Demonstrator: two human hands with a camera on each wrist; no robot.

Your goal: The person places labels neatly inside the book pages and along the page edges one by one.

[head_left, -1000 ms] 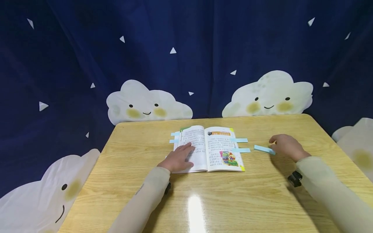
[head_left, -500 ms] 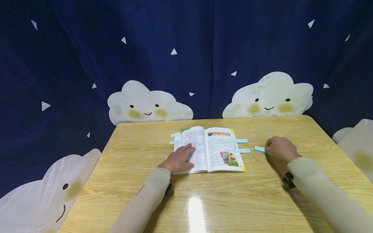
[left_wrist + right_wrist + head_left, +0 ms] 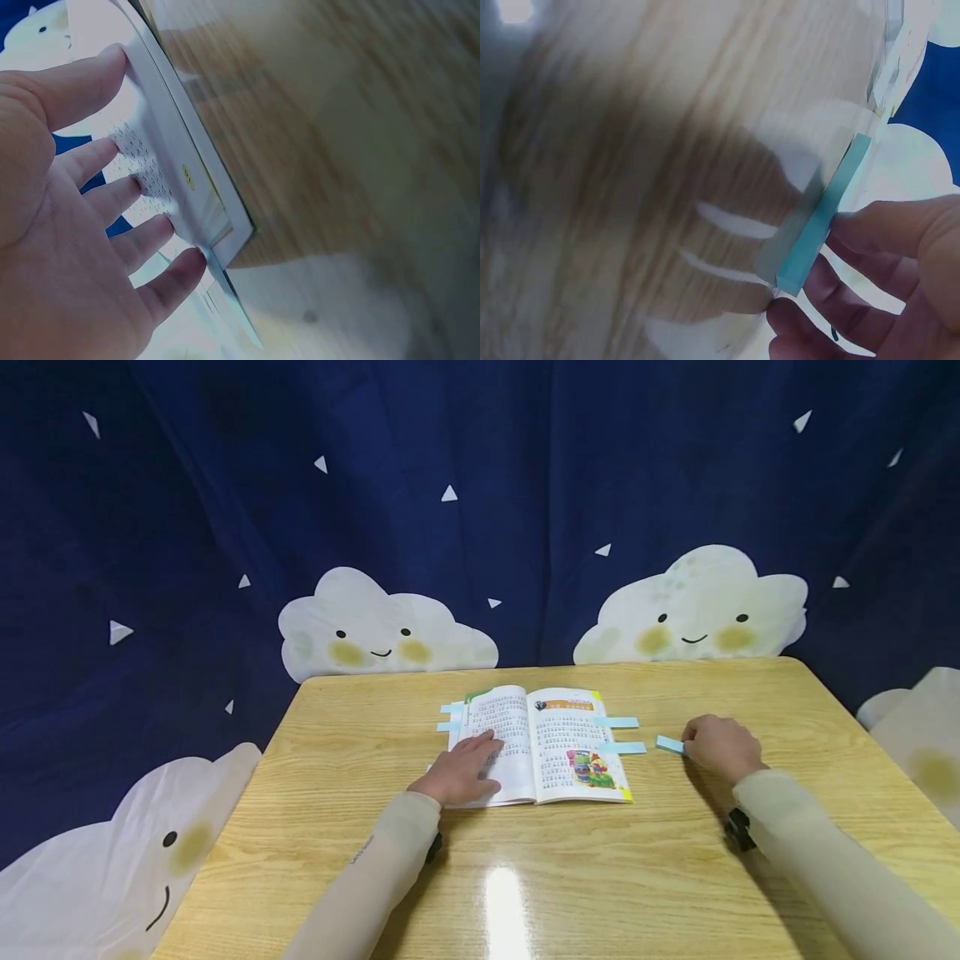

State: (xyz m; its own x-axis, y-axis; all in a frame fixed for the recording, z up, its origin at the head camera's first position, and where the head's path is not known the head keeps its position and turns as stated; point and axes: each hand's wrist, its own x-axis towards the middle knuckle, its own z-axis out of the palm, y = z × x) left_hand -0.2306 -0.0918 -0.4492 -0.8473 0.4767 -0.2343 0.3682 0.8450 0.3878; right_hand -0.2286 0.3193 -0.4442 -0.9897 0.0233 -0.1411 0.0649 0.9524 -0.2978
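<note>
An open book (image 3: 562,735) with printed pages and a small colour picture lies on the table. My left hand (image 3: 459,770) rests on its left page with fingers spread; in the left wrist view its fingertips touch the paper. To the right of the book lies a narrow light-blue pad of sticky notes (image 3: 670,745). My right hand (image 3: 723,747) covers the pad's right end. In the right wrist view the thumb and curled fingers pinch the sticky note pad (image 3: 825,214); the fingertips behind it are partly hidden.
Pale-blue sticky tabs (image 3: 621,747) stick out past the book's right edge, and more tabs (image 3: 450,708) past its left edge. The wooden table (image 3: 600,877) ends at a dark blue curtain (image 3: 525,527) with white clouds. Black wrist cameras are strapped at both wrists.
My right hand has moved left and down onto the sticky note pad, hiding more of its right end, and its fingers have closed around it. My left hand and the book stay put.
</note>
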